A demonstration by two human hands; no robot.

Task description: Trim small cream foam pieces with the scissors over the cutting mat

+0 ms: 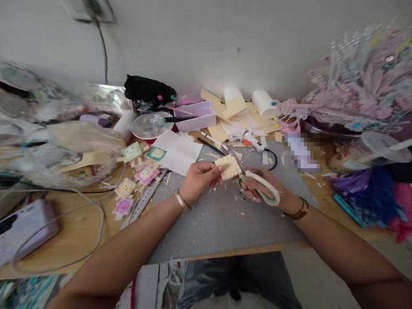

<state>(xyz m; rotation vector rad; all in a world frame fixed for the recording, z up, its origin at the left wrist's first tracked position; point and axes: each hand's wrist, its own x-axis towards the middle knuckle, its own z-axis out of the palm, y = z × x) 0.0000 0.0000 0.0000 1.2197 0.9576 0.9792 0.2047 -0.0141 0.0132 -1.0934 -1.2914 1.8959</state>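
Note:
Between thumb and fingers, my left hand [200,179] pinches a small pale-yellow piece of paper [229,168] with pencil-like lines on it. My right hand [257,184] grips scissors [268,189] with big white handles. Their blades point up and left, lying at the right edge of the paper; whether they are cutting into it I cannot tell. Both hands are above a grey cutting mat [206,227] strewn with tiny scraps. Left of them lie small paper figures with drawn faces, among them a green one [132,151] and a pink one [147,172].
A white sheet [180,150], a black pen [210,146] and a white glue gun [255,141] lie beyond my hands. Behind stands a lilac box [198,116]. A metal ruler [141,206] is at the left, near a cable and a phone [32,227]. Pink decorations [354,94] crowd the right.

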